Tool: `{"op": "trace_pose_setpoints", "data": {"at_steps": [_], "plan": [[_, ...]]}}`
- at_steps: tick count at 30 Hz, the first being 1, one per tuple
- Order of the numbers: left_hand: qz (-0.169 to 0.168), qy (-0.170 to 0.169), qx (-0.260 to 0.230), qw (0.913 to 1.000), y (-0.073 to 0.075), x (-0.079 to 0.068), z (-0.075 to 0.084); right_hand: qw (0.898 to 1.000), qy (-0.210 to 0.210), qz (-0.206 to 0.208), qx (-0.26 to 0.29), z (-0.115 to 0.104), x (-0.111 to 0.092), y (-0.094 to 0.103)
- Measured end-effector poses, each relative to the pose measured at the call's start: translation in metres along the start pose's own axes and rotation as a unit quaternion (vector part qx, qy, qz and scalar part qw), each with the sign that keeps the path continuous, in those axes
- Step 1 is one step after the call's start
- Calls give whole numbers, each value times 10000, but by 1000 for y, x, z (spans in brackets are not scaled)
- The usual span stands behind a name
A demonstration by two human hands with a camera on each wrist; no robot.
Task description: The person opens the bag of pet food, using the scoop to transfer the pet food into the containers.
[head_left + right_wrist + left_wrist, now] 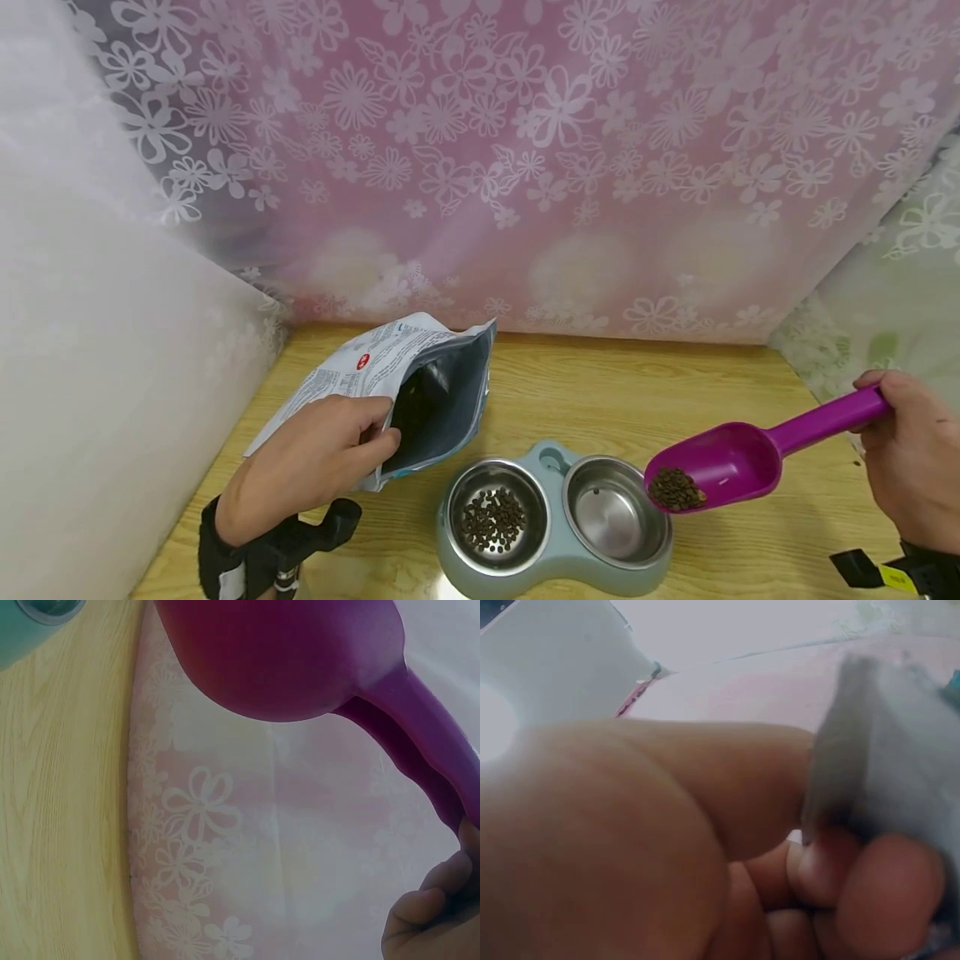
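Observation:
My left hand [322,446] pinches the near edge of an open food bag [352,367], its mouth tilted to the right and its inside dark. In the left wrist view, thumb and fingers clasp the bag's pale edge [900,742]. My right hand [903,450] grips the handle of a purple scoop [738,458], with brown kibble [677,489] gathered at its front end. The scoop's tip overlaps the right steel bowl [618,521] in the head view. That bowl has a single pellet inside; the left steel bowl [536,500] has scattered kibble [492,519].
Both bowls sit in a light blue double stand [558,575] on a wooden table [585,383]. A flowered pink curtain [525,167] hangs behind the table, and a pale wall [112,333] rises on the left. A stray pellet lies near my right hand.

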State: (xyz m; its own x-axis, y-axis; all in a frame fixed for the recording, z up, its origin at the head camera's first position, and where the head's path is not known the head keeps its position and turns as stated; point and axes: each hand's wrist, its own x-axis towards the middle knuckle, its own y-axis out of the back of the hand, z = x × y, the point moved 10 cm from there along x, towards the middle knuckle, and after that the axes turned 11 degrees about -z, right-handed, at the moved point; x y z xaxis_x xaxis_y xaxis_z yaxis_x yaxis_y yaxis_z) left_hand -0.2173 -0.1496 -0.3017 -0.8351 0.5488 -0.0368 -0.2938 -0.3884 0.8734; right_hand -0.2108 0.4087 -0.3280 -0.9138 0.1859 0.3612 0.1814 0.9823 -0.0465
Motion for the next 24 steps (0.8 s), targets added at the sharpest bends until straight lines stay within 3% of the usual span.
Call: {"op": "trace_pose_setpoints", "data": {"at_steps": [6,19,24], "plan": [[23,6,25,10000,1,-1,1,9998,6,-138,-115,-5,2,-4],[47,12,15,10000,2,-2,0,9964,570,-572,-237,-16,4,-14],[36,25,-42,10000,2,-2,0,9956,753,-234,-504,-33,-5,-22]]}}
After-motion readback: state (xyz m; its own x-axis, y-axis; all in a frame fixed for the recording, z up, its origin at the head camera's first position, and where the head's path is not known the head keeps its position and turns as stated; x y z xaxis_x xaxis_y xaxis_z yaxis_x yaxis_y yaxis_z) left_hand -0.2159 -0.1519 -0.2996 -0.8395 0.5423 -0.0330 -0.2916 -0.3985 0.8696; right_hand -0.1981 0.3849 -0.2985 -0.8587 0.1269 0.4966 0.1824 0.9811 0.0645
